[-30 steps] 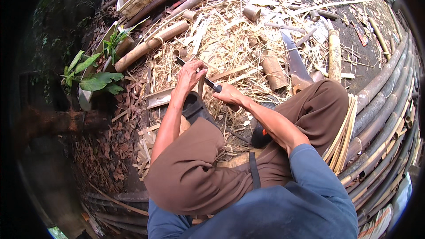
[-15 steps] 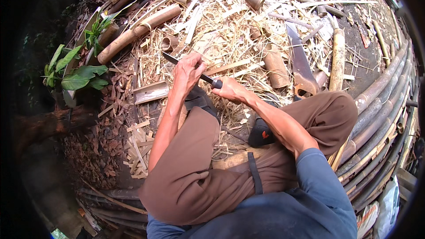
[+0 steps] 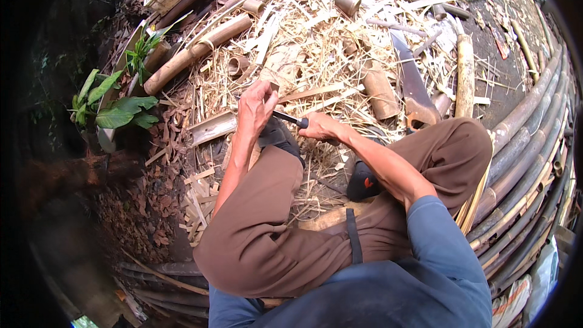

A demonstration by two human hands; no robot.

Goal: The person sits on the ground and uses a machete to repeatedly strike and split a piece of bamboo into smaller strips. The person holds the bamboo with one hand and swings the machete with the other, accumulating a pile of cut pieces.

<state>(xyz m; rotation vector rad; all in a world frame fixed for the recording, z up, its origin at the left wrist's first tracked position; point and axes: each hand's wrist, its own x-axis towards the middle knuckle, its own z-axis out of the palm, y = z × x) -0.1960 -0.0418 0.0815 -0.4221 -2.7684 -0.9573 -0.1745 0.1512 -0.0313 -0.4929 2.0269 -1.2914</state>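
Pale bamboo shavings (image 3: pixel 303 42) carpeted the ground outdoors, with long dark poles (image 3: pixel 522 130) stacked along the right side and a leafy plant (image 3: pixel 124 112) at the left. What had just changed was the reach of the knife (image 3: pixel 284 116): half a second earlier its blade stuck out well past the far side of the left hand (image 3: pixel 255 106), whereas now only a slight dark tip showed there. That looked like a draw of the blade toward the right, so the work seemed to be in mid-stroke. Both hands stood apart, bridged by the knife, which lay above the left shoe (image 3: pixel 280 136). Clamped on its black handle, the right hand (image 3: pixel 323 127) had hardly moved; the left had its fingers curled over the blade, though whether they gripped a workpiece could not be told. Against the earlier frame, the whole view had also shifted slightly, while the saw (image 3: pixel 413 82) and the brown bamboo section (image 3: pixel 380 92) beside it kept their places among the shavings.
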